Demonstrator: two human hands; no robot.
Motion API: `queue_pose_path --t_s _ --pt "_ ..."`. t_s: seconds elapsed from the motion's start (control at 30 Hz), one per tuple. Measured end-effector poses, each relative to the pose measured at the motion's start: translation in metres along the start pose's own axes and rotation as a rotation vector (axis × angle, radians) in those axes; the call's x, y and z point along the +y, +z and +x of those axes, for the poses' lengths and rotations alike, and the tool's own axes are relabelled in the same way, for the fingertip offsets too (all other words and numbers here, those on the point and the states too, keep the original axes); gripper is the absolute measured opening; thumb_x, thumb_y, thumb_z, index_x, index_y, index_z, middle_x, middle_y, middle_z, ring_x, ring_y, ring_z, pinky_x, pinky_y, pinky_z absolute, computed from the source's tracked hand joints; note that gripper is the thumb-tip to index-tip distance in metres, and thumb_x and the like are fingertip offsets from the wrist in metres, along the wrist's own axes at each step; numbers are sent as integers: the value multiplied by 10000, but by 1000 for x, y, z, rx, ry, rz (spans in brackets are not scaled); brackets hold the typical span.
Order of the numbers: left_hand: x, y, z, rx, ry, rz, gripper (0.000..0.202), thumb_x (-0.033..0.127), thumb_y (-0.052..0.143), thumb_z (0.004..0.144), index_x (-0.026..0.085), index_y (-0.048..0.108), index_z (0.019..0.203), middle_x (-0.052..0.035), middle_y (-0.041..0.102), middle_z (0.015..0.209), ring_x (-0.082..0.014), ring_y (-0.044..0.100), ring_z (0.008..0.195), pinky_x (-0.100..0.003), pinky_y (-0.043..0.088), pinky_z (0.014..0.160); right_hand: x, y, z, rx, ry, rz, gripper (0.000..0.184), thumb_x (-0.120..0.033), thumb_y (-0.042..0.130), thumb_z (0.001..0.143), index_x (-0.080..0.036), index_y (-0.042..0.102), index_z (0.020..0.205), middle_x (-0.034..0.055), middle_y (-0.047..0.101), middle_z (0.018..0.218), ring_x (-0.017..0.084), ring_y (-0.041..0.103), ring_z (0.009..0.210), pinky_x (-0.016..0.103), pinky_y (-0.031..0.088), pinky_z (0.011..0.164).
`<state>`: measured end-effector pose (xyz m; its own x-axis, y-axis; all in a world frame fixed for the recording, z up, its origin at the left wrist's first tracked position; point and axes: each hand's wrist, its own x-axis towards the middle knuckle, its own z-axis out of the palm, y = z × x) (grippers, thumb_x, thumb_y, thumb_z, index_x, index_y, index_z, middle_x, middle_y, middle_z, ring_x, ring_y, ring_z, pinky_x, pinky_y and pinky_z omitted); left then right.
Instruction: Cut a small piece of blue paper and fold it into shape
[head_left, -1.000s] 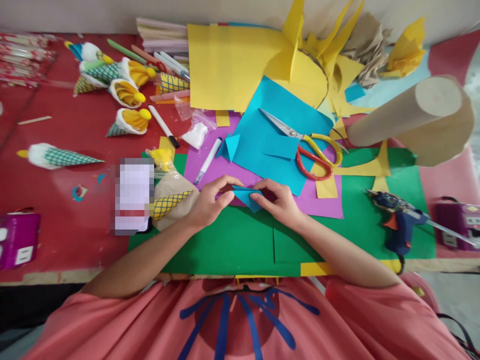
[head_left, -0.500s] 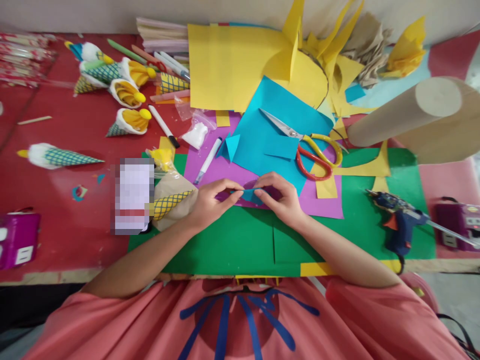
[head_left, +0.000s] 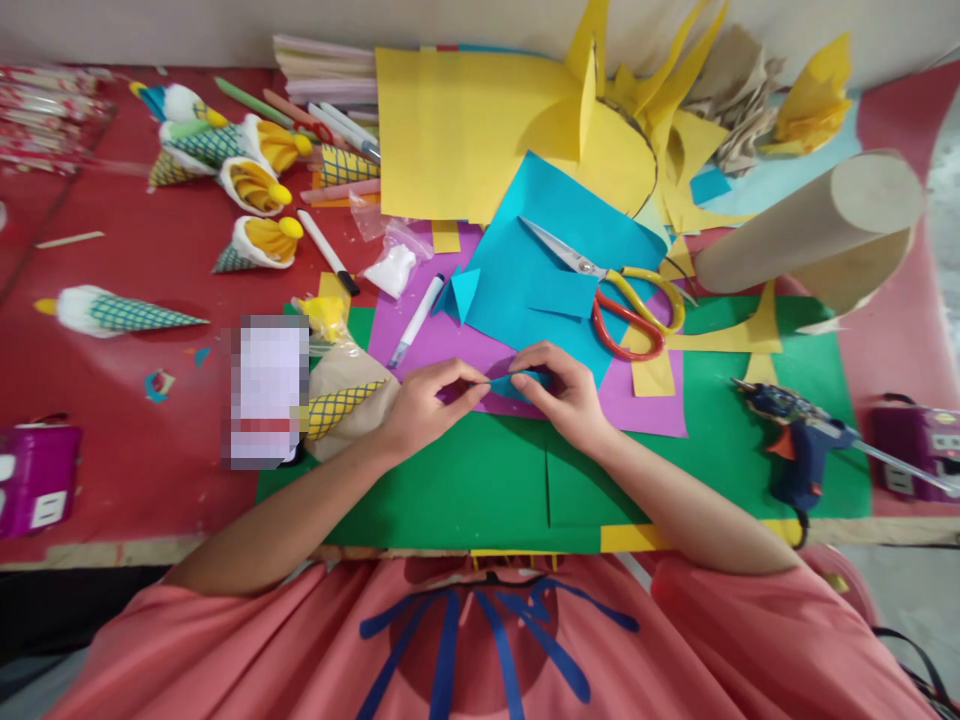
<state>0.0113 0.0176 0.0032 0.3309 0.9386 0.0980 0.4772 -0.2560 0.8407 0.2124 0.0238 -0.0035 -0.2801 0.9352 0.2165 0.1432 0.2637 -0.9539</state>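
Observation:
Between my two hands is a small piece of blue paper (head_left: pixel 507 384), held over the purple sheet (head_left: pixel 645 418). My left hand (head_left: pixel 435 402) pinches its left end between thumb and fingertips. On the other end, my right hand (head_left: pixel 561 394) has thumb and fingers closed, covering part of the paper. Just beyond lies a larger blue sheet (head_left: pixel 517 235), with scissors (head_left: pixel 600 285) and a small cut blue rectangle on it. A folded blue piece (head_left: pixel 459 294) and a white marker (head_left: pixel 417 320) rest beyond my left hand.
A blue glue gun (head_left: pixel 808 460) lies at right on the green sheet (head_left: pixel 450 490). Behind it stands a cardboard tube (head_left: pixel 802 225). A phone (head_left: pixel 268 392) and several paper cones (head_left: pixel 259 243) are at left. Yellow paper (head_left: pixel 465 130) lies at the back.
The blue paper has turned slightly in my fingers, and my right thumb and fingers now cover it differently. The tan sheet behind the tube has shifted at its edge.

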Motion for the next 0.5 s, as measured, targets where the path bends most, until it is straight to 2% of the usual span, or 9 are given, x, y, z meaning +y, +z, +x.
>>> queue_pose_path --t_s 0.23,0.5 --pt "4 -1 0 30 -48 -10 132 283 589 852 180 658 806 -5 715 775 -117 642 714 -215 502 702 0 -1 0 10 29 33 127 -291 593 887 -195 636 814 37 671 822 155 618 811 319 491 773" --pt "3 -1 2 22 46 -23 76 202 577 845 178 634 801 10 697 767 -105 638 719 -206 501 698 1 -2 1 3 -48 33 103 -245 610 875 -188 657 803 35 691 798 149 633 786 308 505 748"
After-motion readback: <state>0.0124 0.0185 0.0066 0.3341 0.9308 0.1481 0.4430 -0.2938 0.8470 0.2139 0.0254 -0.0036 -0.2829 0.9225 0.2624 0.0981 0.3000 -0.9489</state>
